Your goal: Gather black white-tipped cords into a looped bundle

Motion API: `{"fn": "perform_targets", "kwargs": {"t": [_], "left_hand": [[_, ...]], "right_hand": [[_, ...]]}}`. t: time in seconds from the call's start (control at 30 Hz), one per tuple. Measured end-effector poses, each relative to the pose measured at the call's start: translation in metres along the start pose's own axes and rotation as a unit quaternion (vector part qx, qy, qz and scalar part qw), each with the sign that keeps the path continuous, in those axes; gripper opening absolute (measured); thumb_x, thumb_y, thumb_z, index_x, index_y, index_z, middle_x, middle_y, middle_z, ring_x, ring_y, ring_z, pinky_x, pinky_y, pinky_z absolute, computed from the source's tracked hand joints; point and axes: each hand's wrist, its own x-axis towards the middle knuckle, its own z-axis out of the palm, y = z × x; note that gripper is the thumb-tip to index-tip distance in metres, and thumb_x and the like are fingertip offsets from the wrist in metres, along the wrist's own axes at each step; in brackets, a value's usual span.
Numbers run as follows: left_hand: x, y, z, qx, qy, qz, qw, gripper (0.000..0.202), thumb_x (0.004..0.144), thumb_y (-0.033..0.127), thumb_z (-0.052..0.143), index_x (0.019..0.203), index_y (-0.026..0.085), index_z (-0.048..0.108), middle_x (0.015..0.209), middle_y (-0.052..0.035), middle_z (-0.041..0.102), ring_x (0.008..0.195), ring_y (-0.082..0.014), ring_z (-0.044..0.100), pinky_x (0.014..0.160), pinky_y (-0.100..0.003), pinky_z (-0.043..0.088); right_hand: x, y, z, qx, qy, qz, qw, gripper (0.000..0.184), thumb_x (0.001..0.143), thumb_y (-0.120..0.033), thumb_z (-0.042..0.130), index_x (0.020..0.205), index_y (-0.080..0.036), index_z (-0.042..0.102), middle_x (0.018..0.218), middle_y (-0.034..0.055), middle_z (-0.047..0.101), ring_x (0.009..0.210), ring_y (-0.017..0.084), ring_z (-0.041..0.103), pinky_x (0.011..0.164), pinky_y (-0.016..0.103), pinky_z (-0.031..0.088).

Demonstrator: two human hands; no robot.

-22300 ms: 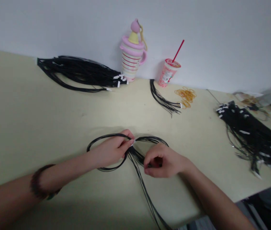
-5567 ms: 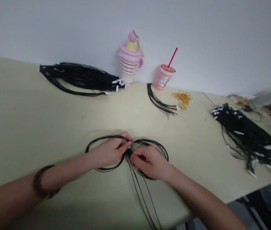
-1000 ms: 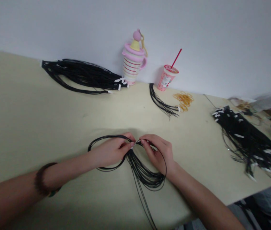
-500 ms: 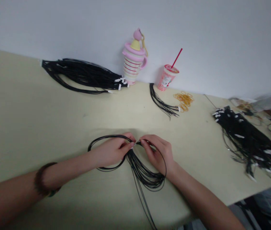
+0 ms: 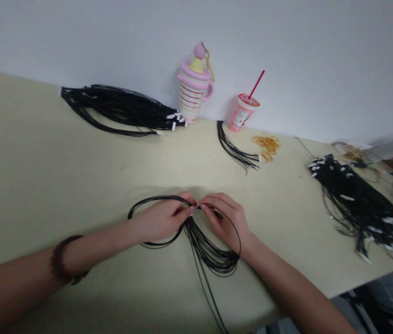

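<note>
A bundle of thin black cords (image 5: pixel 207 250) lies on the pale yellow table (image 5: pixel 78 185), looped to both sides and trailing toward the near edge. My left hand (image 5: pixel 161 219) pinches the cords where the loops meet, beside small white end tags. My right hand (image 5: pixel 225 220) is closed in a pinch on the same crossing point, fingertips touching the left hand's. A dark bracelet (image 5: pixel 60 265) sits on my left wrist.
A large sheaf of black cords (image 5: pixel 120 109) lies at the back left, a small bunch (image 5: pixel 235 150) near the middle back. A pink striped cup (image 5: pixel 193 88), a red-straw drink cup (image 5: pixel 241 111) and rubber bands (image 5: pixel 268 143) stand by the wall. Another cord pile (image 5: pixel 359 199) lies right.
My right hand has shifted slightly left, closing its fingertips against my left hand's. The left hand and the cord loops stay where they were.
</note>
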Motion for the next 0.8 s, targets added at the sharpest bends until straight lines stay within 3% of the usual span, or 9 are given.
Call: {"fn": "perform_targets", "kwargs": {"t": [0.3,0.8], "left_hand": [[0.0004,-0.0023,0.0019,0.000,-0.005,-0.009,1.000,0.026,0.087,0.037,0.031,0.093,0.020,0.049,0.080,0.0006,0.056,0.072,-0.0129,0.052,0.068,-0.024,0.038],[0.0014,0.0012,-0.0002,0.000,0.002,0.007,1.000,0.024,0.087,0.034,0.032,0.091,0.019,0.051,0.085,-0.0002,0.057,0.080,-0.0138,0.052,0.075,-0.025,0.039]], "right_hand": [[-0.0010,-0.0001,0.0000,-0.039,-0.002,0.013,0.999,0.012,0.082,-0.018,0.048,0.085,-0.016,0.059,0.083,0.0047,0.061,0.079,0.011,0.055,0.075,0.023,0.047],[-0.0026,-0.0019,0.0017,-0.066,-0.056,0.023,0.996,0.015,0.085,-0.021,0.043,0.083,-0.015,0.057,0.081,0.0050,0.060,0.080,0.012,0.053,0.074,0.026,0.043]]}}
